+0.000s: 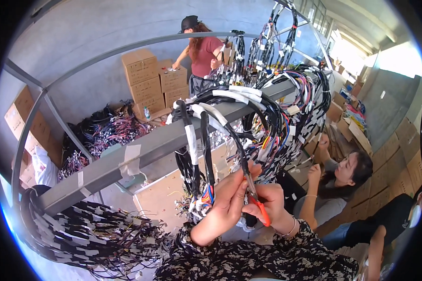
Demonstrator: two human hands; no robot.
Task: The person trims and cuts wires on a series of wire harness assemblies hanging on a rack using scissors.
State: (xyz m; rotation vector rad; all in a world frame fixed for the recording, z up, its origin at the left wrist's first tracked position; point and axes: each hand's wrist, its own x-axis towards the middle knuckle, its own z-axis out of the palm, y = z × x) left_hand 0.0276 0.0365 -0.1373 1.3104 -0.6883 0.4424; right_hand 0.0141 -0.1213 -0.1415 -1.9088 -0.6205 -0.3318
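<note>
A single head-worn fisheye view looks down and forward, the left hand (226,202) and right hand (274,197) near, a metal beam (160,142) just beyond, the wall (112,33) far and bent.

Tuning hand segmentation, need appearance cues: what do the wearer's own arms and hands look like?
Left hand and right hand: both bare, no gloves. Left sleeve and right sleeve: loose black fabric, small pale floral print. Thin wristband on the right wrist.
</note>
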